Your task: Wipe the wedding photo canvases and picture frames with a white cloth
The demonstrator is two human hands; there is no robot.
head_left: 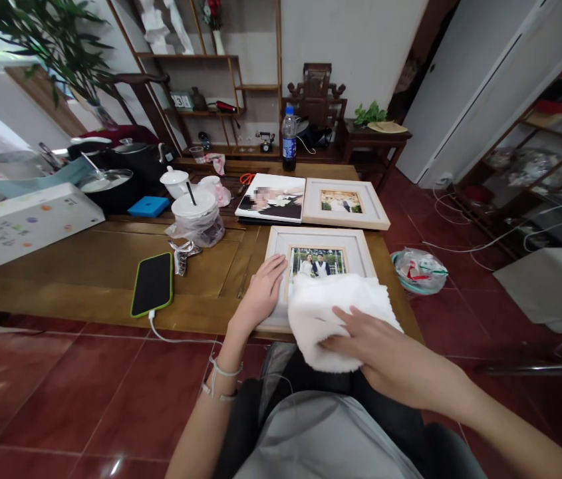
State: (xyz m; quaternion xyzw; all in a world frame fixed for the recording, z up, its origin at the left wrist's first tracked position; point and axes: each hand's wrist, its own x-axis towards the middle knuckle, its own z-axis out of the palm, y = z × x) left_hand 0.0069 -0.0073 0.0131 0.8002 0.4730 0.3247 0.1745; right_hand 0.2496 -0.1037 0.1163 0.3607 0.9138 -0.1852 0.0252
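A pale wooden picture frame lies flat at the front edge of the table, with a small photo of two people in its middle. My left hand rests flat on the frame's left side, fingers stretched out. In my right hand is a fluffy white cloth, gripped between thumb and fingers. The cloth lies over the lower right part of the frame and hides it there, hanging past the near edge. Just behind lie a second wooden frame and a white-edged photo panel.
On the wooden table are a charging phone, a bagged cup, a blue box, a long white box and a cola bottle. A lined waste bin stands on the floor to the right.
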